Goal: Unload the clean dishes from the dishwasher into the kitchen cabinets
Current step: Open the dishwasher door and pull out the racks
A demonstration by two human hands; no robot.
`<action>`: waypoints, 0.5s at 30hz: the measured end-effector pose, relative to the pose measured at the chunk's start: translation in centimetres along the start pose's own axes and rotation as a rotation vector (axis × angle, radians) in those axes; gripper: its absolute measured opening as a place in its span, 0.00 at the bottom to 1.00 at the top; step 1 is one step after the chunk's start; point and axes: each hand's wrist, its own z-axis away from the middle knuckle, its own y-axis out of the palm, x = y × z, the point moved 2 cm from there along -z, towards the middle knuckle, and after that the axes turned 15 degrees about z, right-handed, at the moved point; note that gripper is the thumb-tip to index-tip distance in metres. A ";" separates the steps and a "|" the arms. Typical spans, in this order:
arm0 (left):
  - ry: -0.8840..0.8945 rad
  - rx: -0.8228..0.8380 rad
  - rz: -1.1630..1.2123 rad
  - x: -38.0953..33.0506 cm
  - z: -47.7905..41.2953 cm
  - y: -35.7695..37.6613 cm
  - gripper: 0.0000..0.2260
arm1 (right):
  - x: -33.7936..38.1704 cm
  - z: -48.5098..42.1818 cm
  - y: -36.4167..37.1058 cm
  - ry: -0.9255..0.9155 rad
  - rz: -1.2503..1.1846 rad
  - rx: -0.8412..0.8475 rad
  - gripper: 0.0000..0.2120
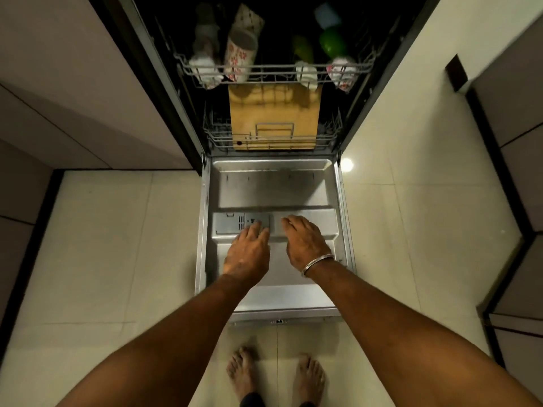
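1. The fingers (258, 229) of the left hand (248, 251) are held straight and close together, and nothing is gripped.
2. The right hand (307, 242) is held with its fingers (291, 223) loosely extended and slightly parted, also empty. A metal bangle (318, 264) is worn at its wrist.
3. Both hands are placed over the lowered dishwasher door (273, 186); whether it is touched cannot be told.
4. Beyond the door, a wooden cutting board (273, 116) is stood upright in the lower rack (217, 136).
5. Above it, a floral mug (241, 51), a green cup (332, 42) and white cups are held in the upper rack (264, 69).
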 end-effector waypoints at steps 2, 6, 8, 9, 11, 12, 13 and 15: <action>0.016 -0.026 -0.001 -0.9 -1.9 -2.3 0.26 | -0.7 -2.0 -1.9 0.015 0.020 -0.024 0.35; 0.040 -0.044 -0.017 -1.5 -6.4 -5.2 0.29 | -2.8 -6.8 -3.5 0.025 0.030 -0.020 0.39; 0.053 -0.052 -0.042 -1.1 -8.8 -5.7 0.29 | -4.0 -9.3 -3.3 0.018 0.015 -0.034 0.40; 0.050 -0.053 -0.052 -0.8 -10.3 -5.8 0.29 | -4.7 -10.8 -3.1 0.013 0.012 -0.055 0.40; 0.063 -0.041 -0.072 -0.2 -13.8 -5.6 0.30 | -6.4 -13.9 -2.2 0.011 0.019 -0.105 0.39; 0.077 -0.042 -0.081 0.2 -15.5 -5.5 0.30 | -7.0 -15.4 -1.8 0.005 0.022 -0.115 0.38; 0.093 -0.048 -0.094 0.5 -17.3 -5.3 0.30 | -7.6 -17.0 -1.5 -0.003 0.031 -0.114 0.38; 0.107 -0.070 -0.120 0.8 -20.9 -5.3 0.30 | -8.8 -20.0 -1.1 -0.025 0.071 -0.104 0.40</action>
